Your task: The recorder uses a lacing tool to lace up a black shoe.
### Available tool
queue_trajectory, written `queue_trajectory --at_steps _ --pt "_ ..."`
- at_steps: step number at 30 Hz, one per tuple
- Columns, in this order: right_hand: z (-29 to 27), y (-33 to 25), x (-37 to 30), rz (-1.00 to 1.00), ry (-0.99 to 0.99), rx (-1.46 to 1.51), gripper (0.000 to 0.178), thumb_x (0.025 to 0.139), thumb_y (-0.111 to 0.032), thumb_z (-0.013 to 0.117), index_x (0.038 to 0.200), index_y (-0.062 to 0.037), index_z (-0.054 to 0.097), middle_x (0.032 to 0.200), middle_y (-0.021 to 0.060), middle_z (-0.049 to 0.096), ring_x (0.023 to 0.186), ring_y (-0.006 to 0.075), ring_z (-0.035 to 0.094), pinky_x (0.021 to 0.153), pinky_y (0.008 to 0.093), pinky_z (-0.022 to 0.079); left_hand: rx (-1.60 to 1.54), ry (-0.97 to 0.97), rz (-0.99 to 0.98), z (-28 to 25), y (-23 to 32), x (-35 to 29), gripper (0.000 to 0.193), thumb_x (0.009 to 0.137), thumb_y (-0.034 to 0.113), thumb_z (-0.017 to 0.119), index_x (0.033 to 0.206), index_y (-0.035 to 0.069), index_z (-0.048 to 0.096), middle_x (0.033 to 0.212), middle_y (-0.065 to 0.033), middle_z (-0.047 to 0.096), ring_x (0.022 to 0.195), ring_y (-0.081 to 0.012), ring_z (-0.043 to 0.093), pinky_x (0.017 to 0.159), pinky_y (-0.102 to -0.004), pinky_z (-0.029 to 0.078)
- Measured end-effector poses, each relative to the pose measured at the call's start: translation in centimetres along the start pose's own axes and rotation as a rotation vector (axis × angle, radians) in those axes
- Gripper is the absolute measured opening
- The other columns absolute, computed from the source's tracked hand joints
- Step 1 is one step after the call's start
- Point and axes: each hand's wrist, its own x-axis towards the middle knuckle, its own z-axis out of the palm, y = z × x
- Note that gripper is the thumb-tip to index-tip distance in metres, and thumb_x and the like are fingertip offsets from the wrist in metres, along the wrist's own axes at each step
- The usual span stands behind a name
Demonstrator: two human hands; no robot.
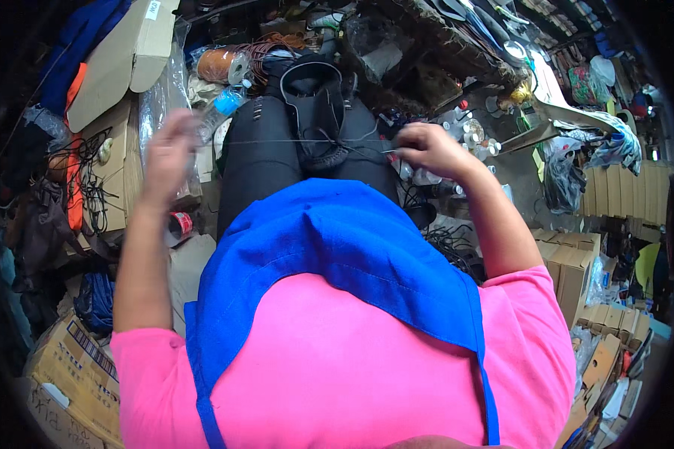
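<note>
A black shoe (318, 105) with pale edging round its opening rests between my thighs, its toe toward me. A thin thread (266, 141) stretches nearly straight across the shoe, and its left part runs to my left hand (171, 153). That hand is raised left of my thigh and smeared by motion; its fingers look drawn together on the thread. Just right of the shoe, my right hand (430, 150) is closed, with a thin needle-like metal tool (388, 152) jutting leftward from its fingertips. Loose thread curls near the shoe's toe.
A clear plastic bottle (221, 108) with a blue label lies beyond my left hand. An orange spool (216, 66) is farther back. Several small bottles (472, 135) crowd the right side. Cardboard boxes (75, 374) stand near left, and more cardboard (569, 262) is at right.
</note>
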Motion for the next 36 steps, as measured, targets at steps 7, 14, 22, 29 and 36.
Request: queue_trajectory --at_steps 7,14,22,29,36 --pt "-6.3 16.8 -16.5 0.708 0.294 -0.462 0.023 0.076 -0.017 0.066 0.096 -0.0052 0.069 0.091 0.0171 0.067 0.086 0.0305 0.065 0.078 0.0371 0.05 0.766 0.902 0.178 -31.8 3.3 -5.2 0.024 0.094 0.023 0.057 0.106 0.004 0.065 0.088 0.0009 0.064 0.075 -0.0091 0.057 0.07 -0.0218 0.045" --pt "-1.5 12.0 -10.1 0.575 0.236 -0.082 0.026 0.076 -0.016 0.071 0.1 -0.0049 0.068 0.097 0.0129 0.067 0.089 0.0256 0.064 0.08 0.0342 0.05 0.412 0.316 0.106 -4.9 2.7 1.9 0.024 0.083 0.004 0.063 0.107 0.003 0.067 0.103 -0.0072 0.067 0.095 -0.0171 0.062 0.087 -0.0298 0.046" --pt "1.2 -1.5 4.9 -0.023 0.133 0.289 0.011 0.077 -0.004 0.07 0.088 -0.0039 0.069 0.086 0.0033 0.061 0.084 0.0129 0.059 0.077 0.0275 0.048 0.39 -0.461 0.367 14.2 2.1 5.8 0.033 0.074 0.011 0.073 0.105 0.007 0.061 0.104 -0.0122 0.061 0.099 -0.03 0.059 0.085 -0.0349 0.048" --pt "1.7 -0.3 5.7 -0.081 0.01 0.213 0.01 0.077 -0.005 0.07 0.088 -0.0055 0.069 0.085 0.0014 0.056 0.085 0.013 0.057 0.076 0.0269 0.047 0.486 -0.683 0.27 14.7 2.0 7.5 0.02 0.074 0.011 0.072 0.091 0.004 0.065 0.09 -0.0103 0.057 0.087 -0.0277 0.06 0.078 -0.0352 0.048" --pt "2.3 -0.6 5.6 -0.131 -0.011 0.271 0.011 0.077 -0.005 0.07 0.087 -0.0068 0.07 0.082 0.0014 0.058 0.083 0.013 0.058 0.074 0.0274 0.048 0.157 -0.736 0.103 14.9 0.3 7.8 0.015 0.078 0.011 0.069 0.091 0.003 0.067 0.083 -0.0055 0.052 0.082 -0.0185 0.055 0.076 -0.0288 0.044"
